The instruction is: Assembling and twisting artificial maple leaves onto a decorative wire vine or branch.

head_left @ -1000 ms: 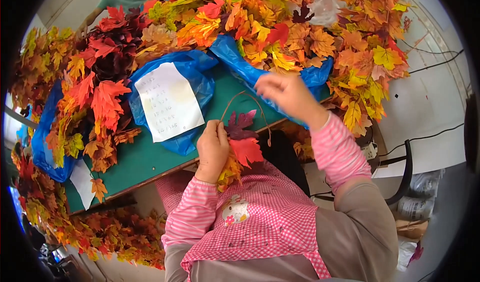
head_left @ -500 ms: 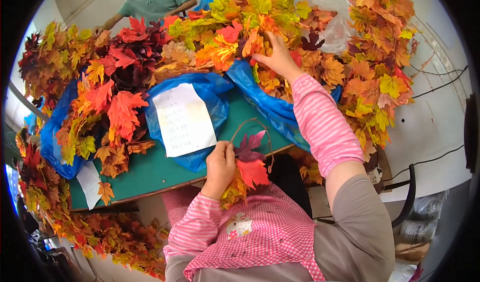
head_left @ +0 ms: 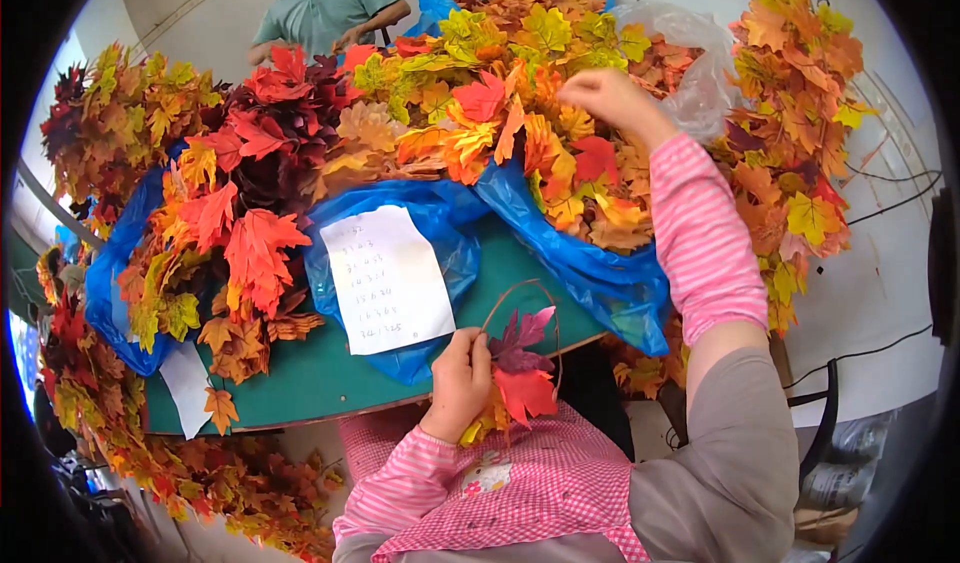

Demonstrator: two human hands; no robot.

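Left hand (head_left: 460, 385): bare; thumb and fingers clamped on the spray's stem, near the green tabletop's edge.
Leaf spray (head_left: 522, 341): artificial, maple-shaped; upper leaf dark maroon shading to pinkish purple, pointed lobes; bright red leaf (head_left: 527, 395) directly below; yellow-orange leaves (head_left: 485, 423) lowest.
Thin brown stem loop (head_left: 530, 282): slender, arched above the leaves, its right side curving down beside them.
Position in grip: leaves just right of the fingers, lowest ones beside the wrist, in front of the pink-and-white checked apron (head_left: 560, 483).
Right hand (head_left: 615, 101): bare, fingers drawn together, at the heap; whether a leaf is between them, cannot tell.
Heap of orange, yellow and red artificial leaves (head_left: 545, 143): below and around the right hand, partly on a crumpled blue plastic bag (head_left: 590, 283).
White handwritten paper sheet (head_left: 385, 283): on a second blue plastic bag (head_left: 450, 233), left of the spray.
Green tabletop (head_left: 300, 383): beneath both bags.
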